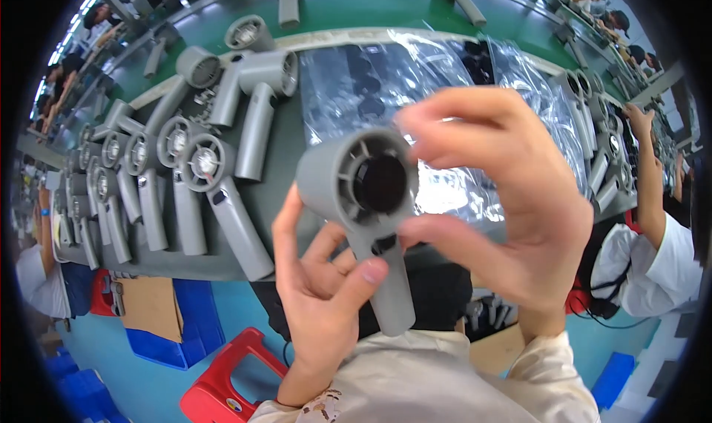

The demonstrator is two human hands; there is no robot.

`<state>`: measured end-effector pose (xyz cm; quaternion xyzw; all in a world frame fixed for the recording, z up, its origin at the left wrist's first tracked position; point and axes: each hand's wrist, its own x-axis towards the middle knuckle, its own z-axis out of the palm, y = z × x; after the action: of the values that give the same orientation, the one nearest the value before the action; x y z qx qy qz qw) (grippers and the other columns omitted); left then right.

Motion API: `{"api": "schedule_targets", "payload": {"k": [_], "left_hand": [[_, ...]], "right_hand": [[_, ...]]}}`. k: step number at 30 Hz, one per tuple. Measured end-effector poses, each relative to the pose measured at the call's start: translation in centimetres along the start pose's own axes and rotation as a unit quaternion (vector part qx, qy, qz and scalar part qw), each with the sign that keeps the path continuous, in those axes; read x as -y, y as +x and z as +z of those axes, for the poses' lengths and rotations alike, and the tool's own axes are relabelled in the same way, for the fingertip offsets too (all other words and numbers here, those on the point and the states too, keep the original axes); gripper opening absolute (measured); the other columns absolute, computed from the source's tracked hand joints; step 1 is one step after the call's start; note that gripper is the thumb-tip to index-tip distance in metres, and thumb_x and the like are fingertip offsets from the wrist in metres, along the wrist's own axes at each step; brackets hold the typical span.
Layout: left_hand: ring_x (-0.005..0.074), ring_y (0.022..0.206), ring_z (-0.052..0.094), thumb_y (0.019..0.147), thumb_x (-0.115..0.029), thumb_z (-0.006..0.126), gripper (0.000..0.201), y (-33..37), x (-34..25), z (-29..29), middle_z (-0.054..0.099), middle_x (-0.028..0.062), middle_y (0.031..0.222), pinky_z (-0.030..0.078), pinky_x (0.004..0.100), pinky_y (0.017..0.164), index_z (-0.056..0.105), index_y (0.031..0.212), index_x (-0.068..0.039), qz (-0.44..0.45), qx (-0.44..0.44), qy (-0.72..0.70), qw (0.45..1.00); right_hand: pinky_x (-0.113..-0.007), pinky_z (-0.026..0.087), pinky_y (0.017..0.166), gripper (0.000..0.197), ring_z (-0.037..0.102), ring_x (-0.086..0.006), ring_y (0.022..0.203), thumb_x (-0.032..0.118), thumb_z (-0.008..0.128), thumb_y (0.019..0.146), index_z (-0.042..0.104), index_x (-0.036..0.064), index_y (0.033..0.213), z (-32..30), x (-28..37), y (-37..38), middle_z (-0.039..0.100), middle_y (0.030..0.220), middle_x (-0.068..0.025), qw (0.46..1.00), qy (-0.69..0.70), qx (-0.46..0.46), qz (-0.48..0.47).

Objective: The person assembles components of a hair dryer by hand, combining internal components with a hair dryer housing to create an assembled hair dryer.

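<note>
A grey handheld fan point(315, 178) is held up in front of me, its round ribbed opening with a black centre turned to the right and its handle pointing down. My left hand point(319, 297) is closed around the fan from below and behind, the thumb on the upper handle. Curved around the right side of the fan head, my right hand point(512, 178) has thumb and fingers wide apart. Its fingertips are blurred near the rim; I cannot tell whether they touch it. Behind the fan lie clear plastic sheets point(334, 82) with black round pieces.
Several similar grey fans point(204, 163) crowd the left of the dark work table point(293, 119); more fans point(612, 148) lie at the right. A green conveyor point(356, 11) runs along the far side. A red stool point(215, 386) and a blue bin point(196, 312) stand below; co-workers sit on both sides.
</note>
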<state>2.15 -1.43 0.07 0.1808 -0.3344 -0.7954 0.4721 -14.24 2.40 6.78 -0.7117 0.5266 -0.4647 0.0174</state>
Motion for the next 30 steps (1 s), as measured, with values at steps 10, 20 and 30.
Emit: {"api": "schedule_targets", "payload": {"k": [10,20,30], "left_hand": [[0.0201,0.104,0.047,0.088,-0.031,0.06,0.064,0.2,-3.0,-1.4,0.047,0.0159,0.122,0.049,0.0278,0.076,0.035,0.138,0.0,0.202,0.033,0.527,0.825],[0.0333,0.12,0.045,0.089,-0.026,0.06,0.058,0.8,-0.3,0.8,0.041,0.0285,0.131,0.038,0.0407,0.099,0.038,0.131,0.007,0.268,0.028,0.265,0.926],[0.034,0.114,0.05,0.081,-0.017,0.066,0.053,0.6,1.1,-0.2,0.042,0.0308,0.13,0.042,0.041,0.094,0.042,0.124,0.003,0.255,0.016,0.252,0.933]], "right_hand": [[-0.032,0.036,0.097,0.061,0.049,-0.0195,0.113,0.021,0.069,0.081,0.042,-0.0065,0.129,4.6,3.3,-3.0,0.049,0.125,-0.0136,0.849,0.41,-0.171,0.287],[-0.033,0.036,0.098,0.064,0.048,-0.0224,0.114,0.028,0.07,0.081,0.045,-0.008,0.128,6.6,3.4,-3.6,0.049,0.127,-0.0188,0.847,0.393,-0.235,0.271],[-0.028,0.047,0.08,0.057,0.053,-0.0215,0.102,0.021,0.073,0.079,0.051,-0.0066,0.123,7.9,0.4,-5.6,0.047,0.12,-0.0195,0.939,0.25,-0.199,0.13]]}}
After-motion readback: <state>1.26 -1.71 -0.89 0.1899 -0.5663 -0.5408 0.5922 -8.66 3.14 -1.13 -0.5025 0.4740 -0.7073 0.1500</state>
